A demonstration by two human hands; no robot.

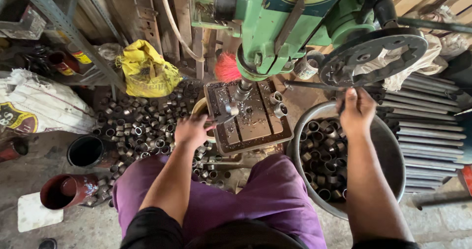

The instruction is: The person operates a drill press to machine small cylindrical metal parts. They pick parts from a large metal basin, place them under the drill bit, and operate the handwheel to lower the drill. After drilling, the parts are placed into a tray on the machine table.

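1. Hands first: the left hand (pixel 192 129) is closed around pliers (pixel 220 118) that pinch a short metal ring (pixel 232 110) on the drill table (pixel 255 126), right under the drill spindle (pixel 242 89). The right hand (pixel 356 112) is wrapped around the dark feed lever (pixel 314 85) that runs out from the green drill press (pixel 275 27).

2. Handling, as a judgement: the ring is a small cut of steel tube, stiff, fairly light, smooth and round, so it would likely roll or spin if held loosely. Gripping it by the wall with the pliers keeps fingers away from the bit; its cut edges look sharp.

3. The table is a square, slotted iron plate, dull grey and scattered with bright metal chips. Two more rings (pixel 278 104) lie on it, toward its right side, apart from the one being held.

4. To the right, just below the lever hand, stands a wide metal basin (pixel 388 150) with a worn, dusty wall, partly filled with the same rings, dark and oily in look.

5. To the left, a loose heap of rings (pixel 142 126) is spread on the concrete floor, beside a yellow bag (pixel 146 72), soft and crumpled, and a white printed sack (pixel 39 106).

6. Further out: a black round tin (pixel 88 151) and a rusty red pipe piece (pixel 66 190) at the lower left, long grey steel rods (pixel 427 140) stacked at the right, and a black spoked wheel (pixel 373 57) on the machine.

7. The person sits with purple trousers (pixel 265 195) close to the table.
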